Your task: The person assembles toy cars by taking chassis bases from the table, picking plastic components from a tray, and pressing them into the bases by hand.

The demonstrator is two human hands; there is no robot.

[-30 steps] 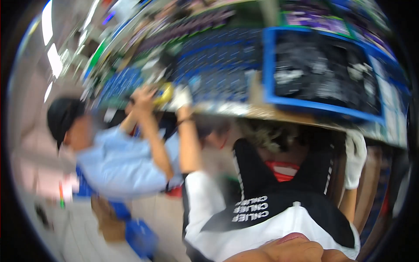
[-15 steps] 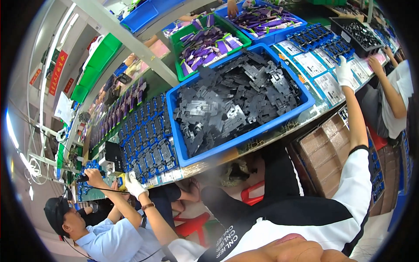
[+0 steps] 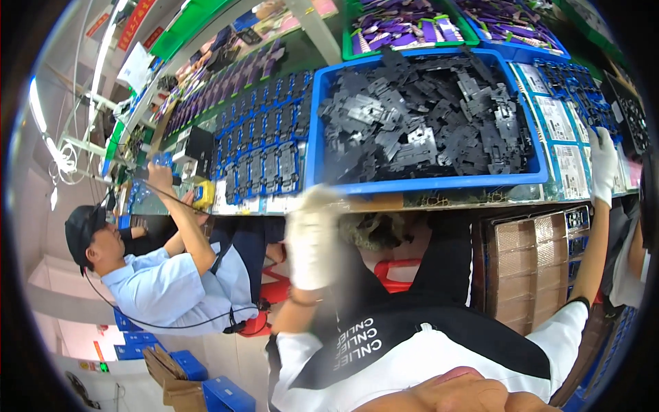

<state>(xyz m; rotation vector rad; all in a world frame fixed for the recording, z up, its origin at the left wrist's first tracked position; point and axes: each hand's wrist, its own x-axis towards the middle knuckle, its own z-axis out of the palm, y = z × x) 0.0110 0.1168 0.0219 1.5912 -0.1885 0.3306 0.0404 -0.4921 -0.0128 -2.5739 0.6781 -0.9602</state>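
My left hand (image 3: 312,240), in a white glove, is smeared by motion in front of the table edge, near the left corner of a big blue bin (image 3: 419,185). Its fingers cannot be made out. The bin holds a heap of flat black plastic plates (image 3: 419,117). My right hand (image 3: 604,168), also gloved in white, reaches far right, its fingertips drawn together at the edge of several blue and black frames (image 3: 576,86). What it holds there is too small to name. Rows of blue frames with black parts (image 3: 264,168) lie left of the bin.
A person in a light blue shirt (image 3: 161,281) works at left beside a black box (image 3: 194,152) and a yellow object (image 3: 204,195). A green bin (image 3: 473,34) of purple parts stands behind. Below the table, brown compartment trays (image 3: 525,264) sit near a red stool (image 3: 395,275).
My left hand has come back right from beside the co-worker to the front of the blue bin. The view has turned, and my right hand stays at the frames on the right.
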